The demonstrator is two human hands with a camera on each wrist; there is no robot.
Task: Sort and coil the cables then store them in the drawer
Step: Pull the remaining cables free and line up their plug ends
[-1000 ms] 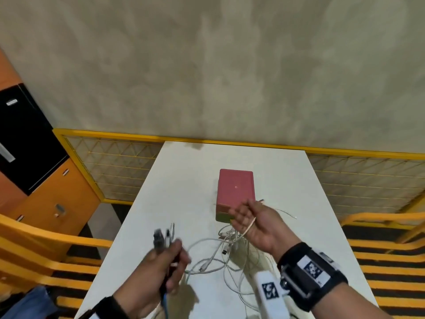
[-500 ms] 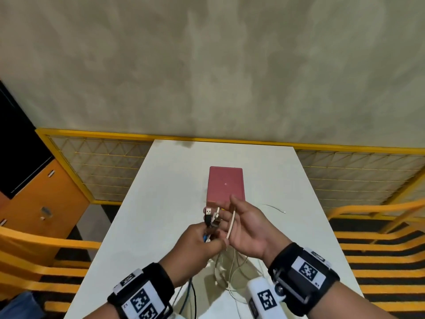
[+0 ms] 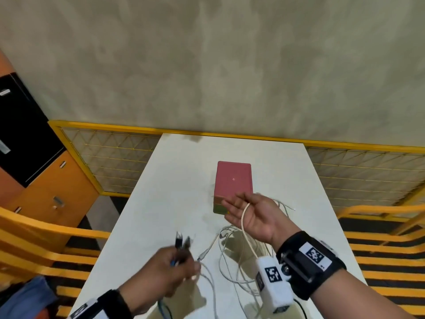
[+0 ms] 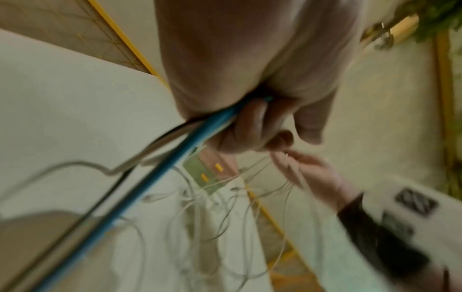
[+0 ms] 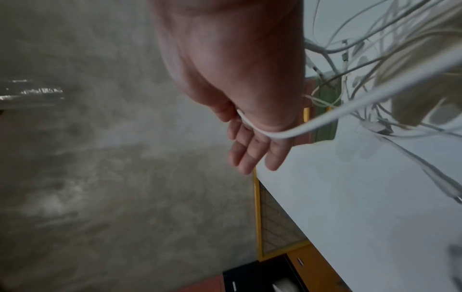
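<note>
My left hand [image 3: 174, 267] grips a bundle of cable ends, black plugs [image 3: 181, 241] sticking up above the fist. In the blurred left wrist view a blue cable [image 4: 160, 177] and thinner dark and white ones trail from that fist [image 4: 250, 126]. My right hand [image 3: 249, 211] is palm up above the table, fingers straight, the thumb pinning a white cable [image 3: 247, 231] across the palm [image 5: 250, 146]. That cable [image 5: 325, 120] drops into a tangle of white cables [image 3: 234, 254] on the table. A small red drawer box [image 3: 233, 180] stands just beyond the right hand.
The white table [image 3: 161, 192] runs away from me to a yellow-framed mesh panel [image 3: 110, 162] and a concrete wall. An orange cabinet [image 3: 53, 192] stands at the left. Yellow rails [image 3: 46, 229] flank both sides of the table.
The left hand has pulled away from the right hand, down and to the left, taking the plug bundle with it. The right hand stays palm up with the white cable.
</note>
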